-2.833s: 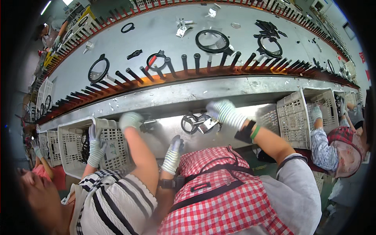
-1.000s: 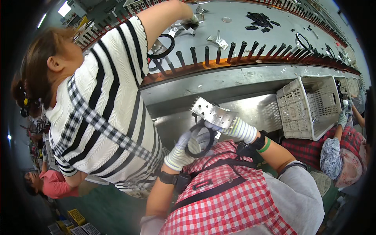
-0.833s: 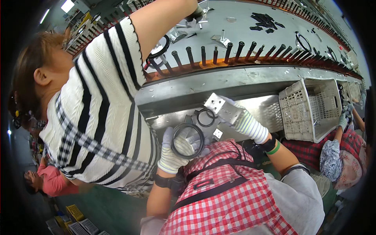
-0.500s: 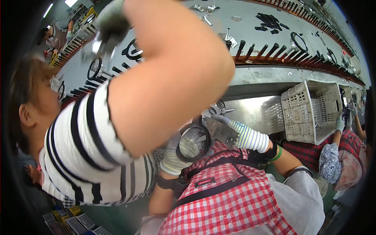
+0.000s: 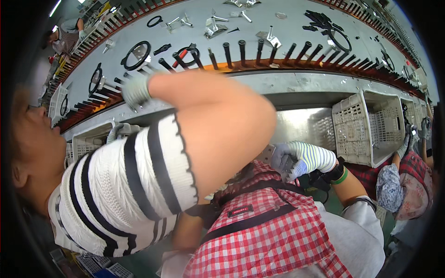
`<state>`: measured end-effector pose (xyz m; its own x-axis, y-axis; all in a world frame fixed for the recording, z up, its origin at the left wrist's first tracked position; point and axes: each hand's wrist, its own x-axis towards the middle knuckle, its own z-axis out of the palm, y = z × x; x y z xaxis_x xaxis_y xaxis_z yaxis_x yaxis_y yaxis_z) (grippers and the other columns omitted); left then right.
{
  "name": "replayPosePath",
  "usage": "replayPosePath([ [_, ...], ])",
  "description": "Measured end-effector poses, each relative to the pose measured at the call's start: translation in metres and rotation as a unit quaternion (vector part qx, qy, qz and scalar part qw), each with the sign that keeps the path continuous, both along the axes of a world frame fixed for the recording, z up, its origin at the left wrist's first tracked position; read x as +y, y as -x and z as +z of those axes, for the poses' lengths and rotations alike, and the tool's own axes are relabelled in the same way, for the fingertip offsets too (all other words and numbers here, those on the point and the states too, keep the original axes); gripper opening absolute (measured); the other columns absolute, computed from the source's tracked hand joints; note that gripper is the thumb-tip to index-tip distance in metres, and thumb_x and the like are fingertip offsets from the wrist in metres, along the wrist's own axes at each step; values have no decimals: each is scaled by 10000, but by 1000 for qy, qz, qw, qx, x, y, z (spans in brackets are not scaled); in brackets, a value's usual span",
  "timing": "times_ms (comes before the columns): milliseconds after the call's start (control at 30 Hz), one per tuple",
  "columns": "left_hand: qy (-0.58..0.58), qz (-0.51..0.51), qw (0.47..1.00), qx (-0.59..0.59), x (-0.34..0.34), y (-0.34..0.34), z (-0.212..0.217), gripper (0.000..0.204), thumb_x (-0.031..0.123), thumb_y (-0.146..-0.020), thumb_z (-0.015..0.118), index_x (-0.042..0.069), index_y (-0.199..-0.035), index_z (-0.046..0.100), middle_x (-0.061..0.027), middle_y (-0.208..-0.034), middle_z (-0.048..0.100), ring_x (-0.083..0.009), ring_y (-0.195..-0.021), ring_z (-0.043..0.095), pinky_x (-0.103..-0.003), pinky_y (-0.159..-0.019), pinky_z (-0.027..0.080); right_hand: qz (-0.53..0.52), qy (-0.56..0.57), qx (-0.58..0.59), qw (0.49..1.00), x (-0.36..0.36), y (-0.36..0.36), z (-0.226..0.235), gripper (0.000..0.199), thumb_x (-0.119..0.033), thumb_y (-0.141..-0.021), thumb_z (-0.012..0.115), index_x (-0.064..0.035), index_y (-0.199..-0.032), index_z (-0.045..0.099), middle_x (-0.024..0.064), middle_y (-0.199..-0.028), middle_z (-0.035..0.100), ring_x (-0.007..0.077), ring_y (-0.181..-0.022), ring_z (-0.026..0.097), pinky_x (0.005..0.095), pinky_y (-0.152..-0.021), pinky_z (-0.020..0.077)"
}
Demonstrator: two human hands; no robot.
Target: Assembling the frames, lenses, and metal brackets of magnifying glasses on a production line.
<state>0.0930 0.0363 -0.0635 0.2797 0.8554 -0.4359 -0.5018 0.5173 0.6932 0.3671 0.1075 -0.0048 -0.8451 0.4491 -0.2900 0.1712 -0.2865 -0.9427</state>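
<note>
"Just above the red-checked apron point(image 5: 259, 222), what is in the right hand point(image 5: 309, 157)?"

"A grey perforated metal plate point(image 5: 287, 168). The gloved fingers are curled tight round it, close to the apron's upper edge."

"And the left hand point(image 5: 216, 191)?"

"Nearly all hidden behind a co-worker's bare arm point(image 5: 227, 111). Only a scrap of glove shows, so I can't tell whether it grips anything."

"Where is the co-worker's gloved hand point(image 5: 136, 91)?"

"Farther left, blurred, near the row of black-topped rods point(image 5: 227, 54)."

"Anything to the right?"

"A white slatted crate point(image 5: 351, 129), near the right hand and tilted. Beyond the rods, a heap of black parts point(image 5: 320, 19) lies on the grey table point(image 5: 296, 32)."
</note>
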Motion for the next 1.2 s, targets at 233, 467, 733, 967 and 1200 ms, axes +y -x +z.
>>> replayPosePath([
  [233,196,-53,930,-307,22,-22,5,605,540,-894,536,37,-1231,525,-103,-1038,593,-258,-983,565,-468,-948,451,83,-5,-52,995,5,-9,-19,286,-157,-739,771,0,-934,633,48,-879,627,126,-823,590,270,-744,486],
  [467,176,-83,957,-214,27,-28,15,547,526,-888,564,56,-1169,545,-68,-1027,584,-211,-966,574,-526,-941,459,89,20,-30,995,12,-7,-35,291,-218,-794,739,3,-958,643,50,-883,648,120,-827,591,285,-736,487],
  [733,130,-76,982,-117,49,-63,10,617,558,-881,543,63,-1249,507,-83,-1071,591,-212,-964,596,-361,-914,494,45,-88,-176,979,32,10,-28,348,-340,-787,727,-1,-859,688,56,-722,630,144,-668,589,283,-602,451],
  [967,104,-68,992,-20,59,-79,27,686,596,-902,465,58,-1328,460,-123,-1144,619,-207,-954,655,-332,-799,556,40,-120,-226,966,45,19,-1,494,-508,-804,674,-14,-806,694,61,-588,570,135,-526,517,308,-489,412],
  [1200,-12,-52,995,89,31,-76,19,550,537,-972,362,124,-1324,456,-64,-1194,586,-164,-951,633,-275,-715,560,-13,-202,-56,978,26,13,2,377,-394,-861,648,-19,-838,684,56,-666,621,145,-630,573,315,-612,465],
])
